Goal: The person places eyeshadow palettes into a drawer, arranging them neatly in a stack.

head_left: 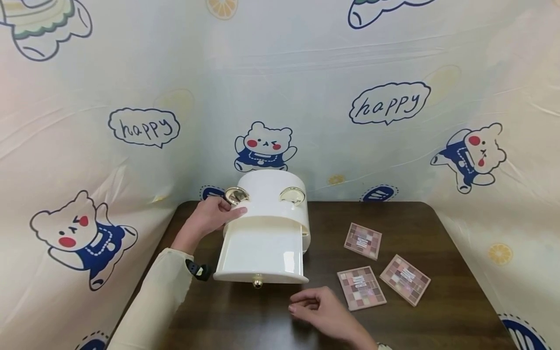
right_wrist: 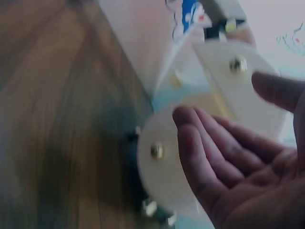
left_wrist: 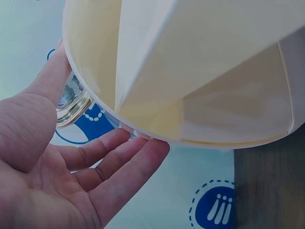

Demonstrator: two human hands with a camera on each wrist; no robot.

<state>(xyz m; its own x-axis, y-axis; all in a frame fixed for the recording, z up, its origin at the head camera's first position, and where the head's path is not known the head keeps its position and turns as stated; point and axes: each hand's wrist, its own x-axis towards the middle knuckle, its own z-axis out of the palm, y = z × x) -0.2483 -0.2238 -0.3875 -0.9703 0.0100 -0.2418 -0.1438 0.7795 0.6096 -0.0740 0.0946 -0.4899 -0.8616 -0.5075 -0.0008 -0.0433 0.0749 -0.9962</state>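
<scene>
A white rounded storage box (head_left: 272, 189) with two gold-rimmed ears (head_left: 236, 195) stands at the back of the table. Its upper drawer (head_left: 258, 245) is pulled out toward me, with a gold knob (head_left: 257, 282) on the front. My left hand (head_left: 211, 214) grips the box's left side near one ear; in the left wrist view the thumb and fingers lie on either side of its curved rim (left_wrist: 205, 144). Just right of the drawer front, my right hand (head_left: 325, 311) hovers with loosely bent fingers and holds nothing. A lower front with a second knob (right_wrist: 156, 150) shows in the right wrist view.
Three pinkish, square-patterned makeup palettes (head_left: 362, 241) (head_left: 361, 288) (head_left: 405, 280) lie on the dark wooden table (head_left: 245, 321), right of the box. Behind the table hangs a pale printed cloth (head_left: 280, 73).
</scene>
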